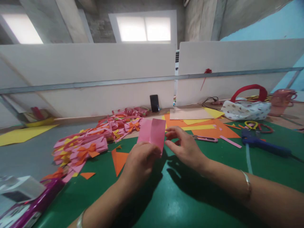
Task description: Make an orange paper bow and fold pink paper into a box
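A creased sheet of pink paper (155, 131) is held up over the green mat, pinched near its lower edge by my left hand (142, 158). My right hand (181, 144) is just right of the paper with thumb and fingers parted and nothing between them. It appears slightly apart from the paper's right edge. Orange paper scraps (120, 160) lie on the mat beside my left hand. Behind my right hand rests a pink utility knife (206, 138).
Pink paper pieces with orange bows (87, 152) are heaped at left. A blue glue gun (266, 145), scissors (251, 125) and a pink strip (230, 141) lie right. A phone (154, 103) leans on the back board. A purple case (40, 202) sits front left.
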A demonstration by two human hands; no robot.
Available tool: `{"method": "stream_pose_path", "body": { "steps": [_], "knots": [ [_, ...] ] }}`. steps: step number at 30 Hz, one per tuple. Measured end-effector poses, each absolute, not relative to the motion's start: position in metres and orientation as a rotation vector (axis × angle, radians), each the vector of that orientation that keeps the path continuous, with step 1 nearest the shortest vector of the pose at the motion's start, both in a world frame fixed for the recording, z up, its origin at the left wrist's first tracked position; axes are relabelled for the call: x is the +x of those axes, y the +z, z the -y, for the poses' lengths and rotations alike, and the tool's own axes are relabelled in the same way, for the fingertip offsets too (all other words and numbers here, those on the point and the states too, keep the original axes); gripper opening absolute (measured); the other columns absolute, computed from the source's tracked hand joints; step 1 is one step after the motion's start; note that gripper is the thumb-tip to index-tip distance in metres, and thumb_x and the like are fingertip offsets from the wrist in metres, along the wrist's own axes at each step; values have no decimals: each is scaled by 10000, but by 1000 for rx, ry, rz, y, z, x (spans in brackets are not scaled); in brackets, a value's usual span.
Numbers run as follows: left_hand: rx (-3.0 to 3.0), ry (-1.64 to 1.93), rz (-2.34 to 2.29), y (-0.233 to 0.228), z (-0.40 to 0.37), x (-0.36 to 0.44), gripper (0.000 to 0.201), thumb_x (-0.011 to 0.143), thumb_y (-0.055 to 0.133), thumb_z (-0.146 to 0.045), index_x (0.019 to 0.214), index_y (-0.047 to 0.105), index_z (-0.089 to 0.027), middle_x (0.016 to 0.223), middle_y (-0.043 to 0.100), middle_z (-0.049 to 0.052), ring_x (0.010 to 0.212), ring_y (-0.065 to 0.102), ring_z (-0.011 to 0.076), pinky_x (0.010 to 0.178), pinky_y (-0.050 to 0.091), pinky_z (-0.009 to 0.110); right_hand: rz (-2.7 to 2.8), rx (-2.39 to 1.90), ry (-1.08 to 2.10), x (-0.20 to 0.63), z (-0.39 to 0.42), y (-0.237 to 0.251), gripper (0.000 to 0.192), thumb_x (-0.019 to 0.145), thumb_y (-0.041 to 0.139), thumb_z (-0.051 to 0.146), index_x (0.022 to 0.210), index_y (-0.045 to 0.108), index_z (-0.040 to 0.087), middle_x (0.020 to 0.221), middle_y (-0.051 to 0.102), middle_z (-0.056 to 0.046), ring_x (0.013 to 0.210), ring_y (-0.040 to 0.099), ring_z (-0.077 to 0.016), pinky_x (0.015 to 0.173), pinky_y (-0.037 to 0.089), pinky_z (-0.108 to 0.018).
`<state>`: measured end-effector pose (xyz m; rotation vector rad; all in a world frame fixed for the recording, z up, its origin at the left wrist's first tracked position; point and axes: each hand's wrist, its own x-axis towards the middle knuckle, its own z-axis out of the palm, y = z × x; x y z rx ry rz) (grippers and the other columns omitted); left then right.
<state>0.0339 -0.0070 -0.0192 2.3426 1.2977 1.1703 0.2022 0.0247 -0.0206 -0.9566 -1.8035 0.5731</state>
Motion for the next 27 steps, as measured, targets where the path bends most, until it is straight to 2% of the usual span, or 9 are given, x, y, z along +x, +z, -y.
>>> {"method": "stream_pose_path", "body": {
  "steps": [2,4,6,10,14,16,20,22,27],
  "knots": [
    [2433,1112,-1269,-19,7,34,158,765,523,-160,675,629,-235,694,651,20,704,557,178,699,369,295,1780,-917,546,206,-29,-18,495,723,577,148,1192,450,242,1108,565,-69,950,562,-178,671,496,-272],
    [2520,1061,-1235,-19,7,34,155,755,528,-133,670,611,-233,674,647,6,698,559,170,704,366,293,1772,-916,584,210,-34,-17,676,690,625,171,1297,340,253,1196,513,-89,976,557,-192,687,507,-290],
    [2554,1033,-1210,-20,6,35,148,740,539,-106,687,597,-232,672,653,-5,699,567,166,716,366,292,1739,-967,748,211,-38,-17,779,643,679,181,1319,295,232,1109,572,-89,896,597,-194,685,514,-310],
    [2552,1028,-1216,-23,5,35,146,747,532,-94,767,581,-231,746,665,-2,740,580,167,725,368,287,1586,-1070,1216,208,-37,-22,662,633,672,134,1225,375,158,753,656,-26,635,626,-163,588,513,-304],
    [2535,1020,-1246,-23,6,36,160,779,509,-108,862,562,-234,805,654,5,768,574,159,718,376,274,1520,-1057,1221,202,-31,-23,775,586,731,155,1254,340,191,735,664,-9,628,619,-158,554,487,-272],
    [2535,1008,-1251,-24,6,36,164,776,511,-103,868,552,-232,801,648,6,776,569,163,726,375,276,1555,-1036,1254,201,-29,-24,664,566,746,168,1162,454,186,750,669,-21,639,616,-159,545,472,-261],
    [2560,990,-1248,-26,5,35,178,759,530,-103,874,545,-237,821,650,7,796,569,175,736,368,289,1575,-1005,1425,197,-28,-29,180,607,624,50,773,613,121,641,631,-9,532,548,-94,487,406,-204],
    [2557,1011,-1254,-27,6,35,177,765,524,-103,877,538,-239,823,654,-2,786,568,169,728,369,289,1582,-967,1420,196,-29,-30,170,602,588,17,735,622,117,630,620,2,524,528,-79,482,384,-192],
    [2523,1111,-1344,-29,4,36,198,745,539,-79,879,544,-224,775,639,-18,771,552,161,733,383,296,1710,-879,1274,197,-31,-31,227,637,594,60,852,639,115,801,669,-42,689,598,-136,590,439,-223]
  ]
}}
